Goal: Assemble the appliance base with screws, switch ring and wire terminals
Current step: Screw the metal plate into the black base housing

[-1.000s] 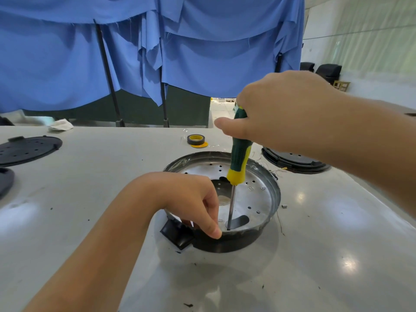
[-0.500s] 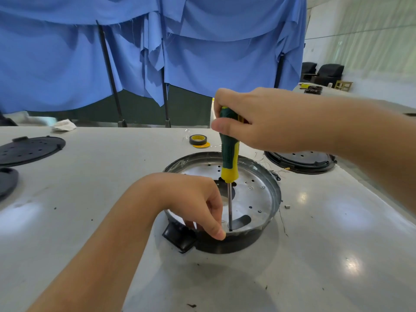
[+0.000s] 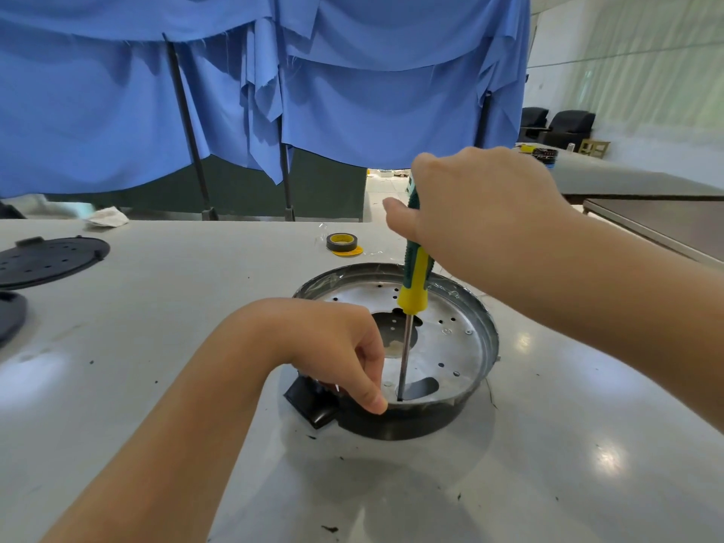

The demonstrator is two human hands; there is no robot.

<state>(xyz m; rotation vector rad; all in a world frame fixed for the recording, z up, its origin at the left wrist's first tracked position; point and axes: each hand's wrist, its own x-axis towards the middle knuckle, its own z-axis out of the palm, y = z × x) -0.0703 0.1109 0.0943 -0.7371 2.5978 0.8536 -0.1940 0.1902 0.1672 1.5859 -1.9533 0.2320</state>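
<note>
Over the middle of the surface [image 3: 548, 444], right hand [image 3: 482, 205] wrapped round the top of a green-and-yellow screwdriver [image 3: 414, 276], fingers curled tight on the handle, thumb poking out to the left. Held nearly upright, shaft dropping straight down with the tip planted at the near edge of the appliance base [image 3: 462, 346], right beside a dark curved slot in the metal plate. Left hand [image 3: 325, 342] parked on the near-left rim of that base, fingers curled over the edge and thumb pressed down the outside of the black wall, gripping it. Couldn't make out whether anything small was pinched under those fingertips.

Base itself sat roughly centre, a shallow round pan with a shiny perforated plate inside, a big dark hole in the middle and a black boxy tab [image 3: 309, 405] sticking out at the near left, just below the left hand. Behind it, a roll of black tape with a yellow core [image 3: 340, 243]. Far left, a black perforated disc [image 3: 47, 260] lying flat, well apart from the base, plus part of another dark round piece [image 3: 9, 319] at the edge. Crumpled white scrap [image 3: 105, 218] at the back edge. Blue cloth [image 3: 352, 92] draped on dark poles behind everything.
</note>
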